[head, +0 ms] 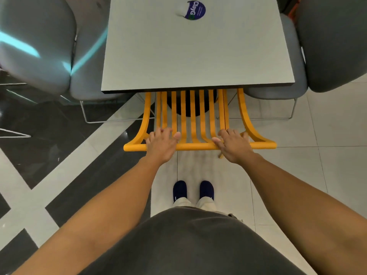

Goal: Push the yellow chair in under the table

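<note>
The yellow chair (193, 120) has a slatted back and stands in front of me, its seat hidden beneath the grey square table (194, 56). Only the backrest and its top rail stick out past the table's near edge. My left hand (161, 144) lies over the left part of the top rail, fingers curled around it. My right hand (233, 145) grips the right part of the same rail. The table's dark round base shows through the slats.
Grey padded chairs stand at the left (37, 42) and right (333, 40) of the table. A round blue sticker (195, 9) lies on the tabletop. My feet in dark shoes (193, 190) are on pale floor tiles; dark tiles lie to the left.
</note>
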